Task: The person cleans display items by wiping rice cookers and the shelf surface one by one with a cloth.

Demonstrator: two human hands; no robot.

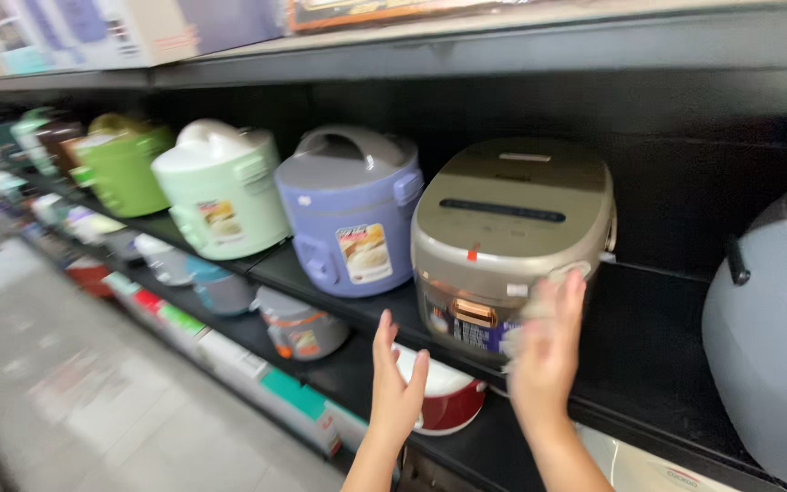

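Observation:
A beige and silver square rice cooker point(503, 228) stands on the black shelf point(649, 364), with a copper latch on its front. My right hand point(546, 351) is flat against its front right corner, fingers spread; it looks blurred and a pale cloth or label may lie under the fingers, I cannot tell. My left hand point(397, 383) is raised just below and left of the cooker, fingers apart, touching nothing. A red and white cooker point(448, 396) sits on the lower shelf behind that hand.
Along the same shelf to the left stand a lavender cooker point(350, 214), a pale green one point(222, 187) and a bright green one point(125, 164). A grey-blue cooker point(771, 337) is at the right edge. More cookers and boxes fill the lower shelves; a grey floor aisle runs at left.

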